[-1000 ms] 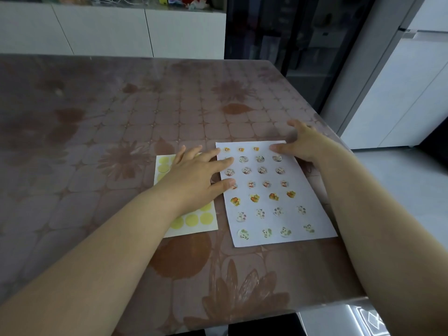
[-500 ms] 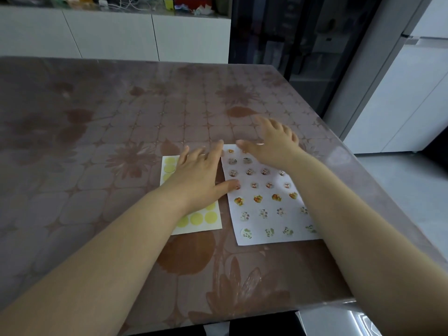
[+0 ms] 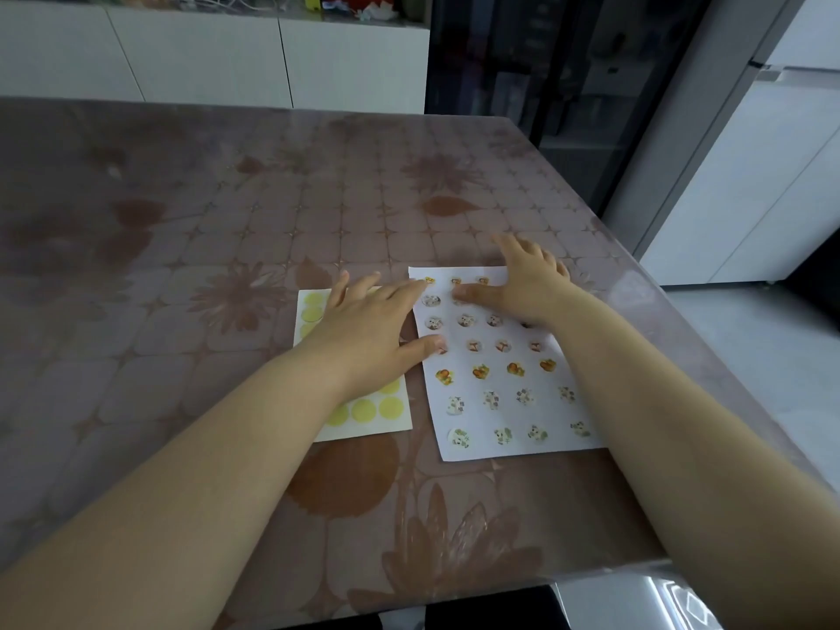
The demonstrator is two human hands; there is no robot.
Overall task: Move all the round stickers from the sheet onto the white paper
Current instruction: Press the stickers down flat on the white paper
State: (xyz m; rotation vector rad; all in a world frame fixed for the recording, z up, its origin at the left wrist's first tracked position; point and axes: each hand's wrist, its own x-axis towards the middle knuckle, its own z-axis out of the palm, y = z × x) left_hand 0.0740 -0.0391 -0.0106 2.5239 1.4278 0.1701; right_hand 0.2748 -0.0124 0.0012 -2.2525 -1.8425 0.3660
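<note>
White rectangular paper (image 3: 513,402) lies flat on the brown floral-patterned tabletop (image 3: 227,197), near its right front part. It carries rows of small round printed stickers (image 3: 481,371): orange ones mid-sheet, pale greenish ones in the two nearest rows, greyish ones further up; prints too small to read. Just left of it, with a narrow strip of tabletop between, sits a smaller cream sticker sheet with plain yellow round stickers (image 3: 363,410). Yellow dots show at its near edge and along its far left edge; the middle is hidden under the left hand.

Left hand (image 3: 368,327) rests palm down across the yellow sheet, fingers (image 3: 400,293) spread and extended, forefinger tip reaching the white paper's far left corner, thumb tip touching the paper's left edge near the third sticker row. Holds nothing.

Right hand (image 3: 529,284) lies palm down on the far right part of the white paper, fingers apart, thumb pointing left across the second row of stickers; the other fingertips reach past the paper's far edge onto the tabletop. Nothing gripped that can be seen.

Both bare forearms enter from the bottom corners. Beyond the tabletop: white low cabinets (image 3: 204,56), a dark glass-fronted cabinet (image 3: 545,84), grey floor (image 3: 772,356) at right.
</note>
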